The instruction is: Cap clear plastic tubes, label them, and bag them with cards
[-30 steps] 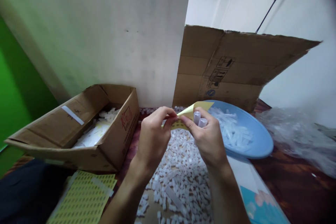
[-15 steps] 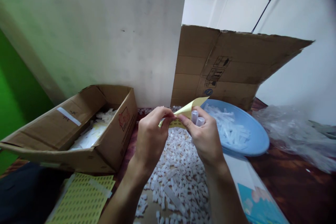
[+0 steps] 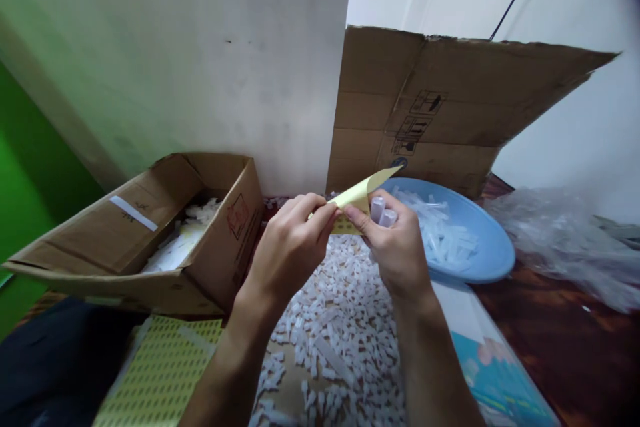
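Behind my fingers a white board (image 3: 200,60) and a flattened brown cardboard sheet (image 3: 450,107) wall off the dark worktop (image 3: 550,320). Left of them sits an open brown carton (image 3: 150,240), right a blue plastic basin (image 3: 480,240), below a heap of small white plastic pieces (image 3: 345,320). My left hand (image 3: 290,250) and right hand (image 3: 395,250) pinch a curled yellow sticker sheet (image 3: 357,199); the right also clamps two white tubes (image 3: 383,212). I judge those tubes could slip into the heap if the grip loosens.

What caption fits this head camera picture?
Left hand and right hand pinch a folded yellow paper sheet above small white plastic pieces.
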The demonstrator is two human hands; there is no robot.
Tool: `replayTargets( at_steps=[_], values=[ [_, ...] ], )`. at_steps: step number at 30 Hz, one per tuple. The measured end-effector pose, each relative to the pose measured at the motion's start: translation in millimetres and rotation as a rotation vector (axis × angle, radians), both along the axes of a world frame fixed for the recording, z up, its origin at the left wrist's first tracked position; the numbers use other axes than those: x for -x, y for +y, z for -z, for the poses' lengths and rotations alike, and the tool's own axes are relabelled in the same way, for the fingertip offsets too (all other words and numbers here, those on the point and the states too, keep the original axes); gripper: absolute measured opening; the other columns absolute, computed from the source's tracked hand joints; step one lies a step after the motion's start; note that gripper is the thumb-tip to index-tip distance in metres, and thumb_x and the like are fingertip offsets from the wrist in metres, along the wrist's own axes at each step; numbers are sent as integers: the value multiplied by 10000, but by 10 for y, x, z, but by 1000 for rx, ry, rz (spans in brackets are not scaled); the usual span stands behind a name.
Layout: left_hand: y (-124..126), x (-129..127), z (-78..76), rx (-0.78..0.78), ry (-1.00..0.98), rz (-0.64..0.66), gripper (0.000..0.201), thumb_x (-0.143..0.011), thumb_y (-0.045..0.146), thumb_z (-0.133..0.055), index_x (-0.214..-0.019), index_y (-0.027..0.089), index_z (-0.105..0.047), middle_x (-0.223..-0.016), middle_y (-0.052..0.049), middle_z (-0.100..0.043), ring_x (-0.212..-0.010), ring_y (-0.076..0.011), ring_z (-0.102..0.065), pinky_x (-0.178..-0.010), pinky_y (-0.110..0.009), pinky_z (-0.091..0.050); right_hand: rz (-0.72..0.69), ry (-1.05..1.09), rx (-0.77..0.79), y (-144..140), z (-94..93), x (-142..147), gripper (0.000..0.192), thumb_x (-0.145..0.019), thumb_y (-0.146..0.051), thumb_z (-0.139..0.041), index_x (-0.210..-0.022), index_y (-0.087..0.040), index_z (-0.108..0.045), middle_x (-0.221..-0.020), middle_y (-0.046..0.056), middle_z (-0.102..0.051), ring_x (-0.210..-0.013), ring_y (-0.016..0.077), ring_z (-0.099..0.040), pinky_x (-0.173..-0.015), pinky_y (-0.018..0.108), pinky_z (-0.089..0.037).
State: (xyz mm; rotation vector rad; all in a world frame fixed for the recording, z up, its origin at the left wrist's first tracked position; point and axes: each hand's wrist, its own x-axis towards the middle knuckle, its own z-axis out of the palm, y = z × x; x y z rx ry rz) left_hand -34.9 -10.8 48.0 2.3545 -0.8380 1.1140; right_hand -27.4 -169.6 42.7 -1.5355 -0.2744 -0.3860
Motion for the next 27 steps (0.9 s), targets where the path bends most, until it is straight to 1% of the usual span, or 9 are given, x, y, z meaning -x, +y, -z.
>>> replayTargets(
  at_steps=[2,4,6,9,11,15,18,23,27],
  values=[
    [60,-13,3,-81,24,27,160,-1003,172,-533,-1006,130,-687,-944,-93,-696,-864,-204,-661,-801,-350,-569,49,-42,155,-39,-21,15,227,-833,-286,-756,-721,-186,-586,-627,-53,-453,-580,103,-388,-523,244,-316],
    [103,-21,1,-119,39,52,165,-1005,171,-524,-1016,135,-684,-960,-93,-699,-881,-204,-667,-812,-349,-570,64,-56,213,-41,-39,29,240,-842,-283,-746,-701,-184,-580,-613,-54,-440,-574,103,-373,-516,247,-306],
    [123,-24,-4,-97,52,69,158,-999,189,-542,-1073,147,-676,-988,-87,-700,-879,-191,-673,-801,-330,-573,56,-51,152,-8,-36,29,227,-851,-293,-734,-719,-185,-584,-631,-46,-480,-582,106,-412,-529,245,-341],
    [116,-25,-10,-38,47,73,199,-983,236,-593,-1153,155,-658,-1031,-89,-698,-872,-181,-678,-773,-310,-576,-11,-13,-71,65,9,0,206,-846,-333,-742,-789,-193,-603,-714,-24,-579,-622,116,-506,-564,241,-410],
    [104,-24,-12,4,35,68,197,-976,260,-615,-1134,154,-667,-1019,-90,-699,-873,-185,-679,-777,-314,-574,-74,36,-194,92,42,-23,229,-819,-357,-771,-808,-199,-606,-731,-23,-596,-608,110,-514,-530,227,-399],
    [107,-18,-17,99,47,126,110,-967,252,-636,-1026,178,-692,-941,-59,-706,-834,-165,-674,-764,-292,-559,-165,113,-253,58,55,-38,272,-754,-343,-829,-791,-197,-603,-703,-38,-563,-583,100,-486,-494,215,-356],
    [128,-17,-15,91,66,156,92,-971,229,-623,-963,177,-698,-908,-52,-710,-806,-158,-668,-740,-285,-548,-147,40,-161,4,28,-27,257,-753,-296,-835,-762,-194,-601,-679,-50,-525,-586,96,-451,-512,224,-340],
    [129,-19,3,3,104,129,143,-985,195,-565,-981,159,-703,-929,-64,-712,-805,-162,-669,-726,-289,-545,6,-99,101,-40,-24,5,185,-806,-286,-791,-765,-188,-640,-680,-39,-543,-609,109,-448,-543,250,-353],
    [112,-13,8,-93,65,61,150,-957,188,-573,-892,152,-704,-856,-53,-708,-727,-157,-652,-661,-279,-528,14,-103,169,-49,-30,19,188,-823,-322,-770,-770,-192,-645,-673,-35,-562,-596,116,-458,-544,259,-361]
  ],
)
